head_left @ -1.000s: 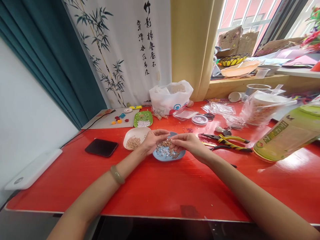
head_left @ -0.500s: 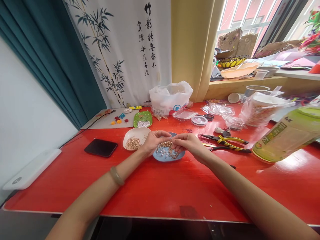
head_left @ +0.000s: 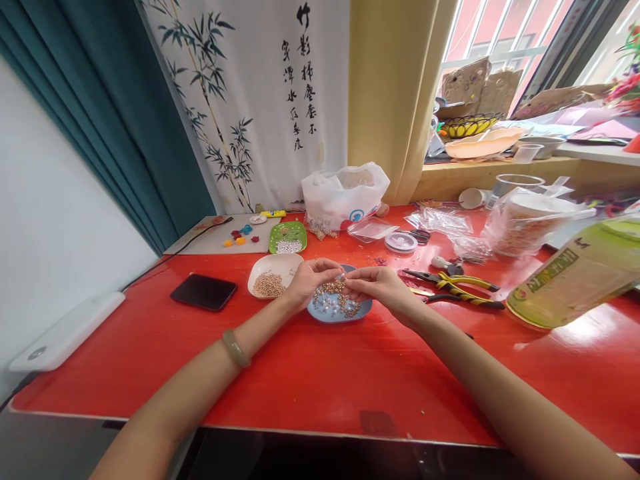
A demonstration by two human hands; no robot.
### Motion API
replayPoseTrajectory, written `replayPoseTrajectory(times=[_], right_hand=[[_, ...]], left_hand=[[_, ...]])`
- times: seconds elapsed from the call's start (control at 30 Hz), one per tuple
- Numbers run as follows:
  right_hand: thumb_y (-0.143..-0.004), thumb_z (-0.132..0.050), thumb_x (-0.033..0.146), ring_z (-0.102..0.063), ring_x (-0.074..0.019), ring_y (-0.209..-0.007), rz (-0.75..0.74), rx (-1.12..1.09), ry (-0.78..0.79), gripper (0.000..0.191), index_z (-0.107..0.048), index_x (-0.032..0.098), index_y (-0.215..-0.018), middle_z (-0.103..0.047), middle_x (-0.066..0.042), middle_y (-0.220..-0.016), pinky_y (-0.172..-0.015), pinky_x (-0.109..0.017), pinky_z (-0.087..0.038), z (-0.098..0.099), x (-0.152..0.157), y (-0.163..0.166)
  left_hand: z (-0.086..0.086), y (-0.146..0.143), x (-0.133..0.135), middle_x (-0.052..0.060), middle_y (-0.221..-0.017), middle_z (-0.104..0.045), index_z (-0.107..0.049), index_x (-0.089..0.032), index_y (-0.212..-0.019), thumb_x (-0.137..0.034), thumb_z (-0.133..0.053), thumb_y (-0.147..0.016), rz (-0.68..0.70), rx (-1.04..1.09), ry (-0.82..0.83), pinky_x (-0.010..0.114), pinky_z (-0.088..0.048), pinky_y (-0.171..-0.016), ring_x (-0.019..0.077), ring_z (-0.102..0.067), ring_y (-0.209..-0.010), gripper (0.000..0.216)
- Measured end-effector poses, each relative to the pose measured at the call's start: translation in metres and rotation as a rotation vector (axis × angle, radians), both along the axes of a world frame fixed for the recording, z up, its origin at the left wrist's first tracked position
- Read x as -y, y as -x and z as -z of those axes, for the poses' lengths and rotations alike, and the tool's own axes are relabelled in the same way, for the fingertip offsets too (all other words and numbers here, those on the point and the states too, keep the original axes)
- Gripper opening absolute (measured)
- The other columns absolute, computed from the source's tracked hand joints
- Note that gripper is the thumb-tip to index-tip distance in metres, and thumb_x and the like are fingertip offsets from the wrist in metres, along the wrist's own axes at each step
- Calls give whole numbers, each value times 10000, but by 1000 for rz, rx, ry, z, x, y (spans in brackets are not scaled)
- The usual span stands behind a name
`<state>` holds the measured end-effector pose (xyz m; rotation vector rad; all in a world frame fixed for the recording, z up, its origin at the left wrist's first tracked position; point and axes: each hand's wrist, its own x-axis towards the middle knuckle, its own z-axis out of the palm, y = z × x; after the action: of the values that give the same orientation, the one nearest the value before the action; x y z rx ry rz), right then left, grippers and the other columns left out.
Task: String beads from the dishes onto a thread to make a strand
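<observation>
Over a blue plate [head_left: 340,319] of gold and clear beads, my two hands meet fingertip to fingertip. My left hand [head_left: 311,281] is closed in a pinch, thumb against forefinger; a tiny pale thing, perhaps a bead, shows at its tips. Thumb and fingers of my right hand [head_left: 376,285] are pinched together too, right beside the left tips; what they hold is too small to make out. Gold beads [head_left: 269,285] lie in a white dish [head_left: 256,267] just left of my left hand. A green dish [head_left: 274,233] behind it holds white beads [head_left: 289,247].
Yellow-and-black pliers [head_left: 457,283] lie right of my right hand, with a large green-capped bottle [head_left: 570,280] beyond. A phone [head_left: 203,292] rests on the red table [head_left: 300,380] at left. At the back stand a white plastic bag [head_left: 345,193] and a spool [head_left: 401,242].
The whole view has shifted slightly, so things sit a little further right. My hands keep nearly the same pinched pose above the blue plate.
</observation>
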<state>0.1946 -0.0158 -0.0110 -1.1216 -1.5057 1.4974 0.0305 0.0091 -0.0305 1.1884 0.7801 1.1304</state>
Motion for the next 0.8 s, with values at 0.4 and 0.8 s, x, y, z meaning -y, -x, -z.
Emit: replayPoseTrajectory(times=[0.4, 0.8], right_hand=[[-721, -542, 383, -474, -73, -517, 25, 127, -125, 281, -644, 122, -698, -624, -46, -689, -446, -192, -349, -8, 3, -2], [-688, -572, 337, -441, -77, -538, -2, 109, -87, 217, -615, 125, -672, -577, -23, -645, -469, -203, -325, -3, -2, -4]], left_hand=[[0, 0, 1, 18, -695, -601, -622, -121, -663, -255, -701, -558, 33, -3, 28, 245, -398, -643, 91, -518, -632, 188], [-4, 3, -1, 40, -809, -593, -584, -130, -832, -285, -593, -664, 9, -273, -121, 236, -412, -626, 104, -523, -696, 229]])
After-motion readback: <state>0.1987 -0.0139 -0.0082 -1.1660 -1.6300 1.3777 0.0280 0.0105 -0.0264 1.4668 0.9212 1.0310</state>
